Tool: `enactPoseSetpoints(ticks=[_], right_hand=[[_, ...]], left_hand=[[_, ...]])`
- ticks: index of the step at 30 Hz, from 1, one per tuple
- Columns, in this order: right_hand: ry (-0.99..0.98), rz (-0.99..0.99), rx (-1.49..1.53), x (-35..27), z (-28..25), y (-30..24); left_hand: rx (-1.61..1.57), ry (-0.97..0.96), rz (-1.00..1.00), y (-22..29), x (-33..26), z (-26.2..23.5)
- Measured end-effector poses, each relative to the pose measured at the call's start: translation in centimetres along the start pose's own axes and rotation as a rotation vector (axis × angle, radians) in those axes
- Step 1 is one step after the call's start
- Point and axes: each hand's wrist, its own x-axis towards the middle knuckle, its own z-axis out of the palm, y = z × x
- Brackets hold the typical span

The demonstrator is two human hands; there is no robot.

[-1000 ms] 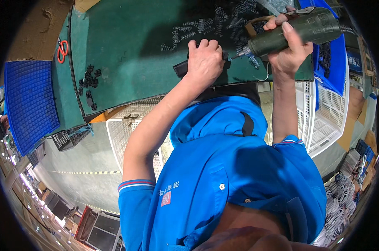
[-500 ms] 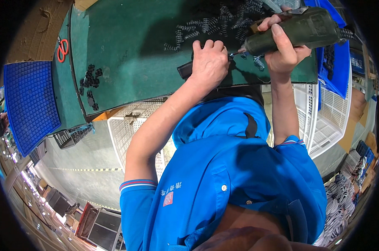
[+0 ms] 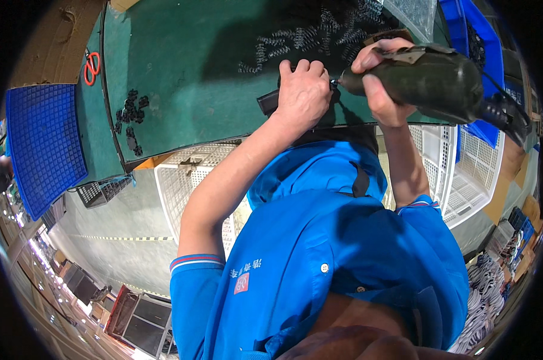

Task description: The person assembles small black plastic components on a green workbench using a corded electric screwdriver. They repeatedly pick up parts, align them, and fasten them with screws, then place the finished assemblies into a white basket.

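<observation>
My left hand [image 3: 304,93] is closed around a dark, bar-shaped part [image 3: 268,103] near the front edge of the green table, its end jutting out left of the wrist. My right hand [image 3: 379,90] grips a dark green electric screwdriver [image 3: 436,81], held nearly level with its cord end to the right. The driver's tip comes up against the right end of the part, beside my left fingertips; my fingers hide most of that spot. Loose coil springs [image 3: 306,38] lie beyond both hands.
Small black pieces [image 3: 129,114] and red-handled scissors [image 3: 91,67] lie on the table's left side. A blue bin [image 3: 490,48] stands at the right, near a clear plastic bag [image 3: 412,17]. White crates [image 3: 169,192] sit below the front edge, and a blue tray [image 3: 43,144] is far left.
The screwdriver has swung so its cord end sits lower and nearer me, with its nose closer to the part. My right hand turned with it. My left hand keeps its hold.
</observation>
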Motion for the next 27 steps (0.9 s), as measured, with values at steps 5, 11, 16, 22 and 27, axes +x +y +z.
enactPoseSetpoints(ticks=[5,11,16,22,27], right_hand=[[-0.1,0.102,-0.079,-0.6,0.6,0.2],[-0.122,0.252,0.021,-0.2,-0.7,1.2],[0.179,0.068,-0.099,3.5,-4.4,-6.7],[0.356,0.68,-1.29,1.0,-20.5,-3.6],[-0.087,0.887,-1.738,-0.7,-19.2,-5.0]], left_hand=[[-0.038,0.069,-0.012,-0.1,-0.3,0.5],[-0.076,0.077,0.037,-0.4,-0.1,0.0],[-0.025,0.026,0.002,-0.4,-0.3,-0.4],[-0.092,0.013,0.015,-0.4,-1.1,-2.7],[0.023,-0.062,-0.178,-3.1,-9.3,-10.4]])
